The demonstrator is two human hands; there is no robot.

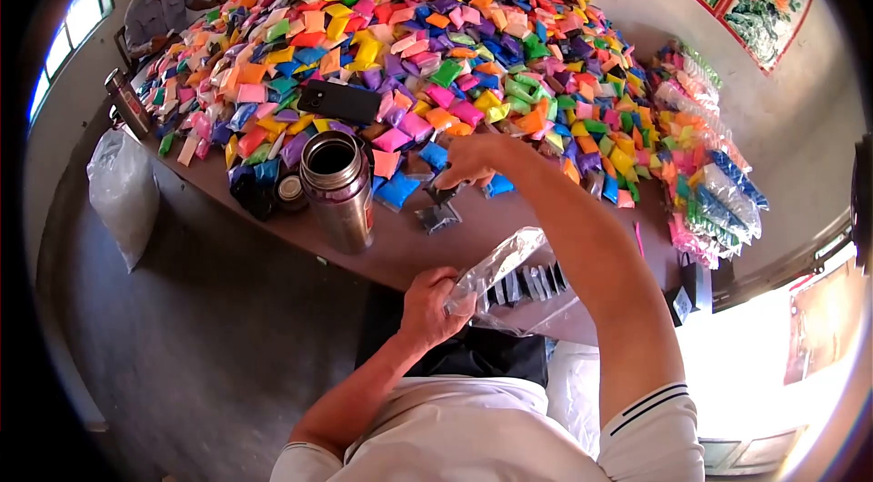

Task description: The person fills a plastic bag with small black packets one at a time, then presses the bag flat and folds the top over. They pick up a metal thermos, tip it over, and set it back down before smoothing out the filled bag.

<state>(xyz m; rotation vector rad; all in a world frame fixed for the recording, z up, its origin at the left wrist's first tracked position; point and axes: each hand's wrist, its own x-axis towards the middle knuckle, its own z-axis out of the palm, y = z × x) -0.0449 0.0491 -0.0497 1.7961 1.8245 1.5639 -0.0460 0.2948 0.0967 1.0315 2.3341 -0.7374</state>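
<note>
My left hand [429, 307] grips one end of a clear plastic bag [506, 256] at the table's front edge. Inside the bag stands a row of several small black packets [530, 284]. Stretched out over the table, my right hand [473, 160] has its fingers pinched together on a small black packet [443, 192]; its fingertips are partly hidden. Another black packet [440, 219] lies on the table just below. Blue packets [397, 191] lie close to the right hand, at the near edge of a large heap of colourful packets [446, 73].
An open steel flask [338, 200] stands left of my hands, its lid [291, 191] beside it. A black phone [339, 102] rests on the heap. Bundled packets [714, 182] are stacked at right. Another person [159, 9] sits far left, near a second flask [129, 103] and a white bag [125, 191].
</note>
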